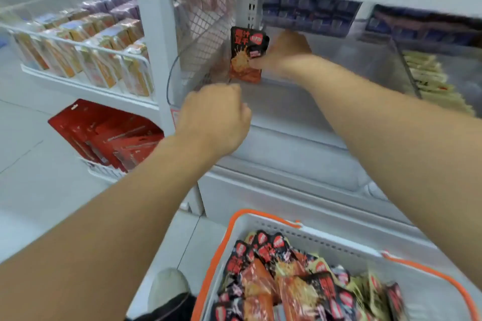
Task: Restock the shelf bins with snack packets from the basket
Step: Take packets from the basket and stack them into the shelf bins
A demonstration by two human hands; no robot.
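right hand [283, 51] pinches a red-black snack packet [246, 56] upright at the far left of the clear bin [300, 135]; left hand [212, 117] curls on the bin's near-left rim, basket [326, 245] of packets sits near right

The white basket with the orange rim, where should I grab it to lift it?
Grip the white plastic basket's orange rim on both long sides, from above: the rim shows bare there, and the black-and-red snack packets fill the middle, so a level two-sided lift probably keeps them in.
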